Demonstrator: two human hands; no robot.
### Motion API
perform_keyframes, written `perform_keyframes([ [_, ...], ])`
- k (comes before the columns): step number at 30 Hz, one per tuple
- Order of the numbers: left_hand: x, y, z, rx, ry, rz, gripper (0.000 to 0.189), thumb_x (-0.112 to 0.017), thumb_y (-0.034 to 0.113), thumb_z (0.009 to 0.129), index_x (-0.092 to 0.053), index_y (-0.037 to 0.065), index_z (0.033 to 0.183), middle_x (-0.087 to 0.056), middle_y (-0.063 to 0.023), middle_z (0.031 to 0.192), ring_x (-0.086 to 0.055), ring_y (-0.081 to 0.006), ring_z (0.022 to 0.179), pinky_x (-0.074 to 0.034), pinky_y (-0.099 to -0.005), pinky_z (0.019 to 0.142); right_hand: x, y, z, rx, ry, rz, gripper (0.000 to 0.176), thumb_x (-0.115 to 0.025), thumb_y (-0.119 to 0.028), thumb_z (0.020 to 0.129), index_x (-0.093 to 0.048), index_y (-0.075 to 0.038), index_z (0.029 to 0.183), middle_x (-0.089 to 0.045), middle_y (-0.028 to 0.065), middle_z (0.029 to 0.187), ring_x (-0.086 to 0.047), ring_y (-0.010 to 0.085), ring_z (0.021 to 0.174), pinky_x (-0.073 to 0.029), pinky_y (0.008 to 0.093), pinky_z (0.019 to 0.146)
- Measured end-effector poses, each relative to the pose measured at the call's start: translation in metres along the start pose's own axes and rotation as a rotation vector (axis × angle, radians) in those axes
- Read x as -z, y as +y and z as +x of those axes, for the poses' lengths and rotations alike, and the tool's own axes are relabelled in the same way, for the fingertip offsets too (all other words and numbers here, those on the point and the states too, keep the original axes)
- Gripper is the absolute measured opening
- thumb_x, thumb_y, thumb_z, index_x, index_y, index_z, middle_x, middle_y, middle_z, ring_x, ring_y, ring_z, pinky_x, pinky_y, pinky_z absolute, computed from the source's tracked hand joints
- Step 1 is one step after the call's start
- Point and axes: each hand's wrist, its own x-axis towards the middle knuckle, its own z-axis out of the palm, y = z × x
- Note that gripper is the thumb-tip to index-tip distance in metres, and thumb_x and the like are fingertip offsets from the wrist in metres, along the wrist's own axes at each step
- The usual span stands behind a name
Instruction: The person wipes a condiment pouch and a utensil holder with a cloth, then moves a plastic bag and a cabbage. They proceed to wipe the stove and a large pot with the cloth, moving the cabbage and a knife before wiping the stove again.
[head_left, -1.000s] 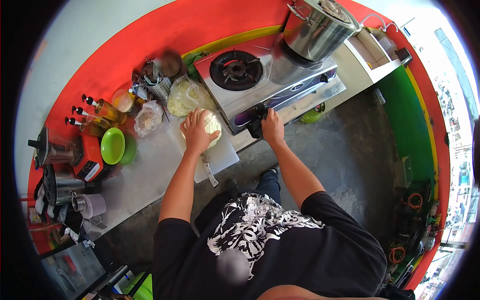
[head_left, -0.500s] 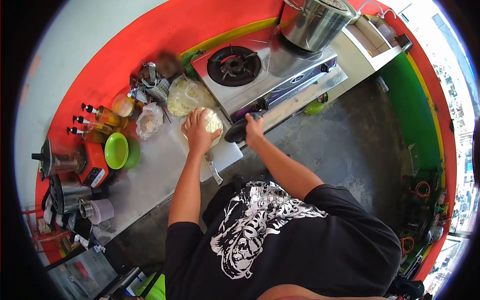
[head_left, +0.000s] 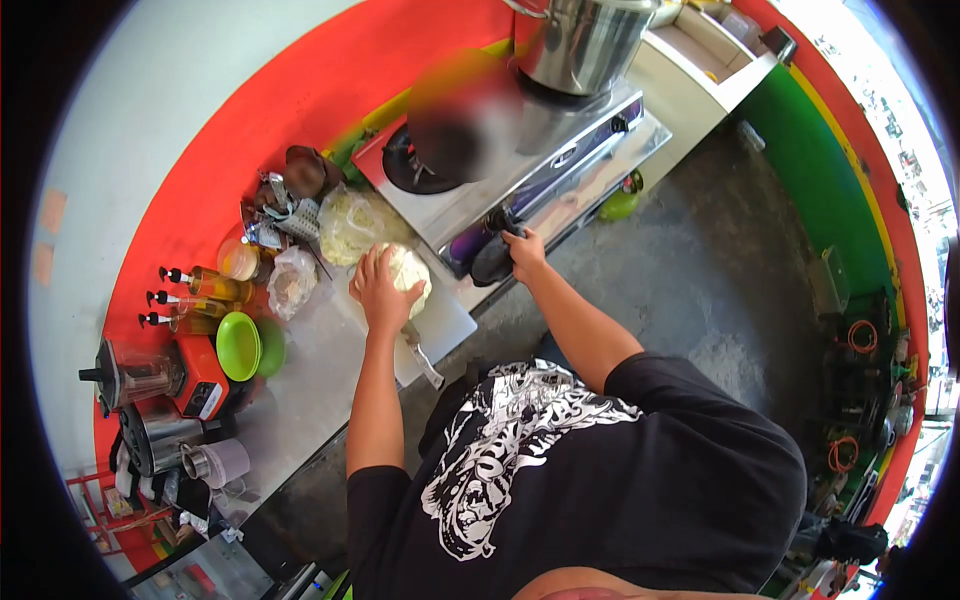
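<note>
My left hand [head_left: 383,292] rests with spread fingers on a pale cabbage [head_left: 409,278], which lies on a white cutting board [head_left: 447,322]. Beside the cabbage, towards me, is a knife with a metal handle [head_left: 427,366]. My right hand [head_left: 524,254] is closed round the upper end of a dark, flat oval object [head_left: 492,263], held by the stove's front edge. Behind the cabbage sits a clear plastic bag of shredded cabbage [head_left: 352,228].
A steel stove [head_left: 470,215] carries a large pot [head_left: 585,50]. Left along the counter stand pump bottles [head_left: 210,285], a green bowl [head_left: 238,346], a red blender base [head_left: 203,377] and a small plastic bag [head_left: 292,283]. A green gas cylinder [head_left: 619,206] shows beyond the stove.
The view has shifted, so the stove and pot appear farther left. My right hand and the dark object sit farther right relative to the cabbage. My left hand stays on the cabbage.
</note>
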Motion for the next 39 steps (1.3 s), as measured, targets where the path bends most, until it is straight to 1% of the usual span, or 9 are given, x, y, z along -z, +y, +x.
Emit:
perform_keyframes([
  [5, 0.007, 0.012, 0.007, 0.112, -0.122, 0.054, 0.086, -0.082, 0.05, 0.08, -0.046, 0.023, 0.153, -0.032, -0.009, 0.168, -0.019, -0.0349, 0.158, -0.009, -0.0703, 0.121, 0.006, -0.024, 0.036, 0.07, 0.166, 0.084, 0.03, -0.074, -0.009, 0.097, -0.061, 0.0, 0.123, -0.071, 0.0146, 0.102, -0.071, 0.0256, 0.086, -0.06, 0.0439, 0.071],
  [8, 0.009, 0.028, 0.022, 0.338, -0.093, 0.088, 0.08, -0.076, 0.051, 0.086, -0.045, 0.024, 0.154, -0.023, -0.0088, 0.174, -0.01, -0.0346, 0.162, -0.002, -0.0775, 0.116, -0.003, -0.045, 0.015, 0.229, 0.139, -0.071, 0.034, -0.071, -0.015, 0.099, -0.061, -0.001, 0.128, -0.069, 0.0121, 0.111, -0.068, 0.0232, 0.101, -0.055, 0.0386, 0.087],
  [10, 0.005, 0.042, 0.029, 0.284, 0.015, 0.073, 0.077, -0.075, 0.049, 0.087, -0.046, 0.022, 0.153, -0.023, -0.01, 0.173, -0.011, -0.035, 0.161, -0.003, -0.0763, 0.117, -0.006, -0.047, 0.004, 0.341, 0.109, -0.175, 0.036, -0.069, -0.017, 0.099, -0.06, -0.002, 0.13, -0.069, 0.0122, 0.114, -0.066, 0.0224, 0.106, -0.052, 0.0366, 0.093],
  [13, -0.009, 0.074, 0.048, 0.166, 0.182, 0.03, 0.069, -0.073, 0.041, 0.089, -0.049, 0.018, 0.149, -0.027, -0.0135, 0.17, -0.016, -0.0365, 0.159, -0.01, -0.0729, 0.116, 0.007, -0.051, 0.012, 0.793, -0.267, -0.538, 0.036, -0.059, -0.007, 0.1, -0.059, -0.004, 0.136, -0.061, 0.0198, 0.13, -0.054, 0.0351, 0.128, -0.043, 0.0426, 0.107],
  [17, -0.033, 0.13, 0.083, -0.138, 0.184, -0.052, 0.058, -0.074, 0.031, 0.087, -0.056, 0.016, 0.14, -0.039, -0.0117, 0.161, -0.031, -0.0354, 0.152, -0.021, -0.0628, 0.115, 0.014, -0.063, -0.006, 0.903, -0.217, -0.865, 0.044, -0.062, -0.012, 0.1, -0.055, -0.01, 0.143, -0.05, 0.0226, 0.144, -0.043, 0.0444, 0.137, -0.037, 0.0483, 0.116],
  [22, -0.089, 0.198, 0.137, -0.25, 0.104, -0.124, 0.049, -0.074, 0.021, 0.086, -0.06, 0.016, 0.133, -0.048, -0.0095, 0.152, -0.038, -0.0342, 0.148, -0.028, -0.0622, 0.112, 0.049, -0.105, 0.023, 0.972, -0.347, -1.223, 0.053, -0.064, -0.015, 0.099, -0.051, -0.011, 0.15, -0.042, 0.0263, 0.156, -0.035, 0.0478, 0.148, -0.033, 0.0508, 0.121],
  [32, -0.137, 0.276, 0.216, -0.362, -0.044, -0.166, 0.037, -0.071, 0.014, 0.087, -0.063, 0.014, 0.123, -0.062, -0.0074, 0.129, -0.05, -0.0298, 0.134, -0.035, -0.0495, 0.108, 0.117, -0.211, 0.184, 0.713, -0.121, -0.838, 0.063, -0.06, -0.027, 0.105, -0.035, -0.008, 0.16, -0.025, 0.033, 0.165, -0.019, 0.0508, 0.156, -0.028, 0.0477, 0.125],
  [35, -0.145, 0.284, 0.24, -0.333, -0.023, -0.153, 0.029, -0.068, 0.011, 0.089, -0.065, 0.011, 0.118, -0.066, -0.0083, 0.121, -0.055, -0.0307, 0.126, -0.037, -0.0483, 0.105, 0.095, -0.184, 0.158, 0.853, -0.104, -1.005, 0.066, -0.065, -0.032, 0.102, -0.039, -0.004, 0.157, -0.028, 0.0308, 0.163, -0.019, 0.0547, 0.154, -0.027, 0.0557, 0.124],
  [39, -0.163, 0.278, 0.255, -0.241, 0.068, -0.227, 0.019, -0.061, 0.005, 0.092, -0.067, 0.007, 0.109, -0.069, -0.0123, 0.109, -0.059, -0.0342, 0.112, -0.041, -0.0475, 0.098, 0.072, -0.212, 0.122, 1.235, -0.559, -1.169, 0.037, -0.07, -0.027, 0.093, -0.064, -0.007, 0.125, -0.052, 0.0179, 0.148, -0.041, 0.0402, 0.146, -0.034, 0.0505, 0.121],
])
